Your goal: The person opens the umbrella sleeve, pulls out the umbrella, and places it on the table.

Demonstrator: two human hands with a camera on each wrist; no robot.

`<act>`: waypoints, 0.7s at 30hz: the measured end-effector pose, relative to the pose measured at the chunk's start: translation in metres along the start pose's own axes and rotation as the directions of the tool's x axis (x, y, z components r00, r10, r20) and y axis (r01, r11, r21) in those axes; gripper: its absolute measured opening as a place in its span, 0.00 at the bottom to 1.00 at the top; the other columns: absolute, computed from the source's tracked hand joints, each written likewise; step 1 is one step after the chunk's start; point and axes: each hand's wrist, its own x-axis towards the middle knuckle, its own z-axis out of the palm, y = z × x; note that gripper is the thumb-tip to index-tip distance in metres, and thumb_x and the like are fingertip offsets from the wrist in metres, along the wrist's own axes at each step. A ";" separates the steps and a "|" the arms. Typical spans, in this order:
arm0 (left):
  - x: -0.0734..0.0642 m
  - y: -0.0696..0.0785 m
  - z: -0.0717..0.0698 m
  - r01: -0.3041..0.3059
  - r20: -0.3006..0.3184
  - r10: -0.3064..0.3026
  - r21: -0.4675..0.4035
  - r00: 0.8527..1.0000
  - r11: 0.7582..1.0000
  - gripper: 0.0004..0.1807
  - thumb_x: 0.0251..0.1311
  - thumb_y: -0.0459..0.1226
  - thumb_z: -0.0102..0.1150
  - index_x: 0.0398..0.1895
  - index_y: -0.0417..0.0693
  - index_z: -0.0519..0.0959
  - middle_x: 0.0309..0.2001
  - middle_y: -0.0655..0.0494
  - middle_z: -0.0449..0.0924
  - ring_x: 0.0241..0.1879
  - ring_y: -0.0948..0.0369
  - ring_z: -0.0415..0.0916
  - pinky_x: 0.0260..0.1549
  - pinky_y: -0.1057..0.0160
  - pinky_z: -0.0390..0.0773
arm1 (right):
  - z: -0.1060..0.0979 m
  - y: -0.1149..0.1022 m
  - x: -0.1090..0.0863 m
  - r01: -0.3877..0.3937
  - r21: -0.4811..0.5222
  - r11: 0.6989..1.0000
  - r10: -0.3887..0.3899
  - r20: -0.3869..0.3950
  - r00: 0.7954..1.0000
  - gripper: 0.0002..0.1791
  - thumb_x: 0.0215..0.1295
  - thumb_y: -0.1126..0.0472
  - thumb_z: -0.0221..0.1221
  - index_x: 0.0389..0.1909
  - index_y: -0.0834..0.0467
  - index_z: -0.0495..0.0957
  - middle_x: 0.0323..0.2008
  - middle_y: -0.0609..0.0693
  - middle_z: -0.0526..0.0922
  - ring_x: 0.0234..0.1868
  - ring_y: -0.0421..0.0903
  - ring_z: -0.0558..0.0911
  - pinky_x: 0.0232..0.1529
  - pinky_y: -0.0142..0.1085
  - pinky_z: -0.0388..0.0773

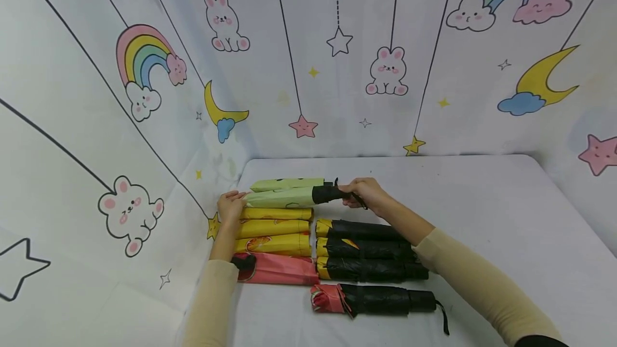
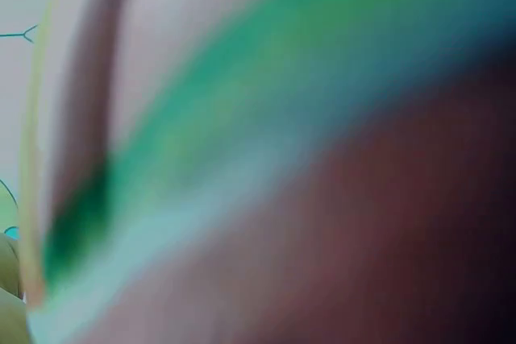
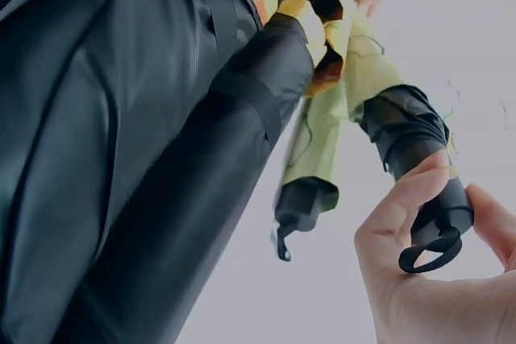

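A folded umbrella with a black handle end (image 1: 328,193) pokes out of a light green sleeve (image 1: 279,197) at the back left of the table. My right hand (image 1: 365,193) pinches the handle between thumb and fingers; in the right wrist view, the handle (image 3: 439,211) has a black strap loop. At the sleeve's left end, my left hand (image 1: 230,206) grips the green fabric. A second green-covered umbrella (image 1: 289,183) lies just behind, its black end (image 3: 302,203) showing in the right wrist view. The left wrist view is mostly blurred green and skin.
Several flat yellow sleeves (image 1: 277,228) and a red sleeve (image 1: 284,269) lie in front. Beside them are folded black umbrellas with yellow edges (image 1: 371,249). A black and red umbrella (image 1: 381,300) lies nearest. A patterned curtain (image 1: 308,68) hangs behind the white table (image 1: 491,213).
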 end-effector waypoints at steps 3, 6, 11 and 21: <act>0.000 0.001 -0.004 0.014 0.007 -0.014 0.002 1.000 1.000 0.28 0.70 0.23 0.55 0.72 0.31 0.64 0.65 0.34 0.76 0.65 0.45 0.76 0.65 0.57 0.76 | -0.003 -0.002 -0.002 0.005 -0.002 1.000 -0.005 -0.002 1.000 0.19 0.69 0.53 0.69 0.47 0.65 0.80 0.34 0.61 0.89 0.36 0.53 0.89 0.43 0.42 0.88; -0.001 0.002 -0.007 0.026 0.019 -0.026 0.002 0.999 1.000 0.28 0.71 0.23 0.54 0.72 0.32 0.63 0.65 0.35 0.76 0.65 0.46 0.76 0.64 0.59 0.76 | -0.005 -0.002 -0.003 0.003 0.003 1.000 -0.003 0.002 1.000 0.18 0.70 0.54 0.68 0.47 0.65 0.80 0.34 0.60 0.89 0.36 0.53 0.89 0.42 0.41 0.88; -0.001 0.003 -0.007 0.034 0.044 -0.034 -0.006 0.998 0.999 0.29 0.72 0.23 0.53 0.74 0.32 0.61 0.67 0.35 0.75 0.66 0.46 0.75 0.64 0.60 0.76 | -0.010 -0.002 -0.005 -0.005 0.010 1.000 0.005 0.002 1.000 0.18 0.69 0.53 0.69 0.46 0.65 0.80 0.32 0.58 0.89 0.37 0.55 0.89 0.41 0.40 0.88; -0.001 0.004 -0.005 0.037 0.046 -0.036 -0.023 0.998 0.999 0.29 0.73 0.24 0.52 0.75 0.34 0.61 0.67 0.36 0.74 0.67 0.47 0.74 0.68 0.57 0.72 | -0.022 -0.001 -0.013 0.000 0.030 1.000 0.000 -0.021 1.000 0.20 0.66 0.51 0.71 0.43 0.64 0.79 0.30 0.56 0.88 0.37 0.55 0.89 0.40 0.39 0.88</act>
